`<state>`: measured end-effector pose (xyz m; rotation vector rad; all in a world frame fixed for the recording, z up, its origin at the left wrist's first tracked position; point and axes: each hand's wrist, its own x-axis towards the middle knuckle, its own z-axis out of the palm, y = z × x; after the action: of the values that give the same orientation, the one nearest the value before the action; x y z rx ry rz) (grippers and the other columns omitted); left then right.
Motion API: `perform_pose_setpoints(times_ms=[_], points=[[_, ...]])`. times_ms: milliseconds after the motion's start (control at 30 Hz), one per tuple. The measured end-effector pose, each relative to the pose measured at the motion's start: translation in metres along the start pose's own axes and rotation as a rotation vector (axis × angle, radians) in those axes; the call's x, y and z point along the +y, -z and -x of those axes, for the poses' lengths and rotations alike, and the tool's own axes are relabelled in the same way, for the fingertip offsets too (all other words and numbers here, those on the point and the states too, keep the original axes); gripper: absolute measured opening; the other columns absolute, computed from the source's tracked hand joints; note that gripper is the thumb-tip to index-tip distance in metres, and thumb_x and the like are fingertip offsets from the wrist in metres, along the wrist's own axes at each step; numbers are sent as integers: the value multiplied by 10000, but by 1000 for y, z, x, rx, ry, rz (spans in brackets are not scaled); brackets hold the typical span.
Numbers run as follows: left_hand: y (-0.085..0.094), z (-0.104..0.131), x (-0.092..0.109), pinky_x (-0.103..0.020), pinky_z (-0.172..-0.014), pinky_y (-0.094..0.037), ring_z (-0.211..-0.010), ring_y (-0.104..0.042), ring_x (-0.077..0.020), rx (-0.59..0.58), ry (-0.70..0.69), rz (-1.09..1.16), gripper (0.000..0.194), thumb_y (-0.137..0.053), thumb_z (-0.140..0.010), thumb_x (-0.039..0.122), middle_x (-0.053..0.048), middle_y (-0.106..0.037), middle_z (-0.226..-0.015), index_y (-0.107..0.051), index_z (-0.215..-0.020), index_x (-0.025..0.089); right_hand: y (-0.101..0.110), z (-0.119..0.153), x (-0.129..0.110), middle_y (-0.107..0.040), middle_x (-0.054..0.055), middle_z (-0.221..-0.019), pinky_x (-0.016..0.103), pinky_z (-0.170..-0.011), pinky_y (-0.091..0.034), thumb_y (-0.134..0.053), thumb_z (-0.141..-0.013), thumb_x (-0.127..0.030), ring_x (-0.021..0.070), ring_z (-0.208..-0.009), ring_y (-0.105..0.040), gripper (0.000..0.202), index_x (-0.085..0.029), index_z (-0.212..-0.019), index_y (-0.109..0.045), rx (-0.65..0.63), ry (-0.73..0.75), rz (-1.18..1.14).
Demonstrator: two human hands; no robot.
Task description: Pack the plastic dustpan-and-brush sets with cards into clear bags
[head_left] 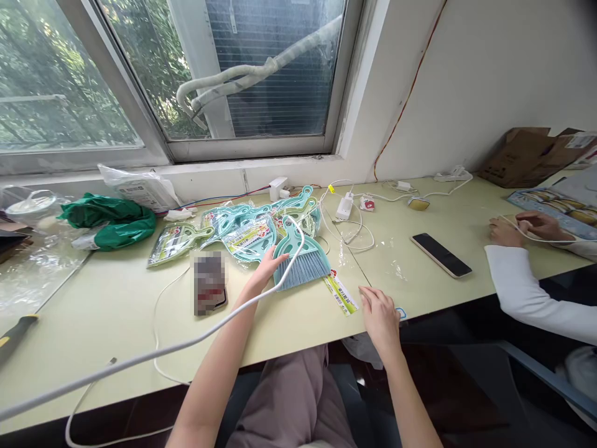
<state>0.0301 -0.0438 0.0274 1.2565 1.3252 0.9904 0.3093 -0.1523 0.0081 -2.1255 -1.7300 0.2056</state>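
Observation:
My left hand (267, 269) grips the left side of a mint-green hand brush (305, 267) with grey-blue bristles, which sits against a matching dustpan. The bristles point down toward the table's front edge. A printed label card (342, 295) lies just right of the bristles. Beside it my right hand (379, 310) rests on the table, fingers stretched out and nothing visible in them. Behind the brush lie several plastic-wrapped dustpan and brush sets (247, 233). One green wrapped set (175, 242) lies farther left.
A white cable (224, 323) crosses in front of my left arm. On the table are a black phone (441, 254), a white charger (345, 205), a green bag (116, 221) and a blurred object (209, 283). At the right, another person's hands (527, 229) work near a cardboard box (532, 155).

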Motion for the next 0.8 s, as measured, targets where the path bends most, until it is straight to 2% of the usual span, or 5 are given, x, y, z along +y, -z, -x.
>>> perform_pose_setpoints(times_ms=[133, 267, 500, 667, 800], points=[[-5, -2, 0, -450, -1096, -264, -1391, -290, -347, 42, 22, 28, 676, -639, -765, 498, -116, -447, -1436, -439, -1366, 261, -2, -2, -5, -597, 127, -1189, 464, -836, -387, -564, -829, -419, 331, -1115, -502, 337, -237, -1101, -641, 12, 28, 33], [-9, -3, 4, -440, -1089, -282, -1392, -286, -347, 99, 48, 15, 614, -622, -774, 489, -107, -453, -1430, -476, -1320, 248, -9, -10, 18, -632, 90, -1056, 412, -772, -396, -609, -785, -398, 304, -1048, -535, 219, -254, -943, -655, -50, 41, -11], [-11, 0, 14, -400, -1032, -368, -1301, -417, -343, 89, -2, -26, 441, -607, -795, 459, -105, -540, -1335, -587, -1153, 203, 16, -18, 52, -669, 29, -848, 328, -692, -451, -603, -702, -299, 224, -827, -630, 192, -250, -880, -547, -269, 15, -362], [-12, 5, 16, -419, -1072, -323, -1378, -305, -350, 79, 28, -53, 644, -620, -783, 514, -119, -370, -1495, -477, -1328, 204, 37, -15, 40, -678, 66, -855, 350, -737, -471, -563, -727, -333, 240, -833, -627, 197, -232, -880, -633, -366, 37, -468], [-9, 3, 10, -408, -1103, -280, -1418, -240, -315, 40, -16, -81, 751, -605, -790, 532, -134, -247, -1552, -368, -1418, 193, 67, -9, 4, -689, 79, -962, 356, -836, -455, -560, -775, -415, 261, -947, -618, 207, -248, -768, -680, -421, 173, -506]])
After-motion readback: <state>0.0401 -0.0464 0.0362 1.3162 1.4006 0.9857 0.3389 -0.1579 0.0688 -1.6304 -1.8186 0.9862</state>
